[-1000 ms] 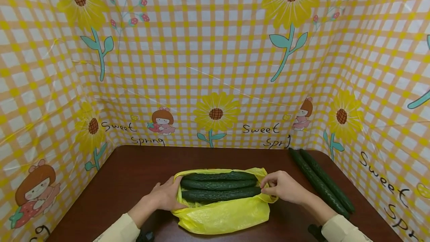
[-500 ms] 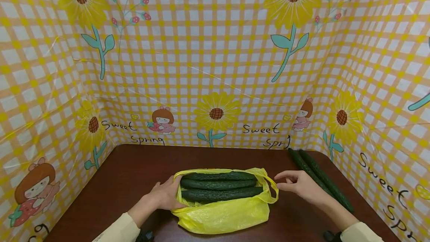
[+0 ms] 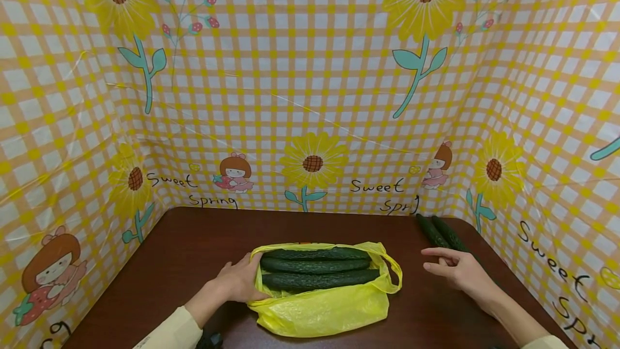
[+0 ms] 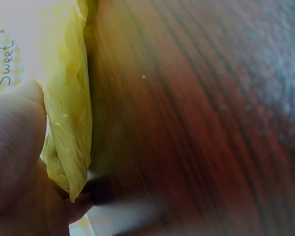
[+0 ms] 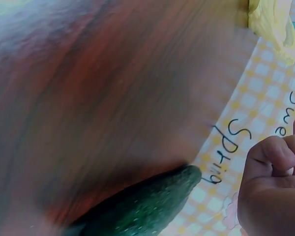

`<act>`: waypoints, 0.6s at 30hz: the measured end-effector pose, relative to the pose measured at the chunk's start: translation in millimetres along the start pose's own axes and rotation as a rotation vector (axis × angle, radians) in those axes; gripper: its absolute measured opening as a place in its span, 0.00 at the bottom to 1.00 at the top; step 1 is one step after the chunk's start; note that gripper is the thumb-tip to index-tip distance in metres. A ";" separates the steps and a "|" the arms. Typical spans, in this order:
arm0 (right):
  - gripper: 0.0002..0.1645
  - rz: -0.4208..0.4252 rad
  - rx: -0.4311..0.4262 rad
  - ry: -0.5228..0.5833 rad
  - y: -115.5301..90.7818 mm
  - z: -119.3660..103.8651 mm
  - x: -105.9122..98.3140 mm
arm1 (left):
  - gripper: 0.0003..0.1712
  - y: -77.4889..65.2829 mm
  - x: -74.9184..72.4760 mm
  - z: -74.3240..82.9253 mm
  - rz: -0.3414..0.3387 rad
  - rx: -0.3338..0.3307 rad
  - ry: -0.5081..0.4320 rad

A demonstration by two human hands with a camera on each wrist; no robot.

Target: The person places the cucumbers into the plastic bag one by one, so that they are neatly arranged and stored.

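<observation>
A yellow plastic bag (image 3: 324,314) lies mid-table with its mouth spread, several dark green cucumbers (image 3: 315,280) side by side inside. My left hand (image 3: 237,281) holds the bag's left end, thumb on the near side. In the left wrist view, crumpled yellow plastic (image 4: 69,93) lies against that palm (image 4: 12,147). Off to the right of the bag's loop handle (image 3: 396,273), my right hand (image 3: 460,273) hovers with loosely bent fingers and nothing in them. Two more cucumbers (image 3: 433,233) lie just beyond it, partly hidden by the hand and forearm.
The dark brown table (image 3: 208,230) is bounded at the back and sides by a checked sunflower cloth (image 3: 310,96). In the right wrist view, one cucumber's tip (image 5: 152,204) shows large at the bottom.
My right hand has let go of the bag's right-side handle and moved right, toward the two loose cucumbers. The left hand and the bag's body have stayed in place.
</observation>
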State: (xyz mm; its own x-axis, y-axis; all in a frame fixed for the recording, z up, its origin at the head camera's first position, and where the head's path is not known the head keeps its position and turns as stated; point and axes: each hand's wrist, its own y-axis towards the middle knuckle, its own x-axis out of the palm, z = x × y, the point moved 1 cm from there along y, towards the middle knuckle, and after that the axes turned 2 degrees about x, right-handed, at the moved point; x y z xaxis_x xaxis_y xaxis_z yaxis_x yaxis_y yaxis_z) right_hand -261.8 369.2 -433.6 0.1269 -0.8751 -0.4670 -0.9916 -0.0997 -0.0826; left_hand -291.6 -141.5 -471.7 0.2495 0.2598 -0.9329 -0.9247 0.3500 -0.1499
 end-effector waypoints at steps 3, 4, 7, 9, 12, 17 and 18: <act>0.38 0.021 0.026 0.031 -3.3 5.5 -5.9 | 0.65 -0.2 0.3 0.4 0.004 0.004 0.001; 0.38 0.030 0.032 0.035 -4.0 7.2 -7.5 | 0.65 -0.2 0.2 0.3 0.005 0.004 0.001; 0.37 0.052 0.051 0.048 -6.4 11.3 -12.1 | 0.65 -0.4 0.0 0.0 0.007 0.004 0.005; 0.36 0.077 0.076 0.064 -9.1 13.3 -14.9 | 0.65 -0.7 -0.6 0.0 0.007 0.003 0.004; 0.35 0.098 0.105 0.076 -13.3 16.7 -20.0 | 0.65 -1.1 -1.3 0.3 0.005 0.003 -0.002; 0.37 0.117 0.164 0.072 -19.1 24.8 -29.3 | 0.65 -1.2 -1.2 0.7 0.003 0.000 -0.006; 0.38 0.121 0.175 0.073 -19.9 26.8 -31.0 | 0.65 -1.1 -1.1 0.7 0.004 -0.001 -0.006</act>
State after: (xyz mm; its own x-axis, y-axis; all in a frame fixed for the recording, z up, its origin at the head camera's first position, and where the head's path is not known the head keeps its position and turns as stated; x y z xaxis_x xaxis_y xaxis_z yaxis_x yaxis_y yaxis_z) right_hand -245.3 411.0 -441.1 -0.0016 -0.9081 -0.4187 -0.9791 0.0866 -0.1841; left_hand -290.6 -141.5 -470.3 0.2476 0.2666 -0.9315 -0.9259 0.3484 -0.1464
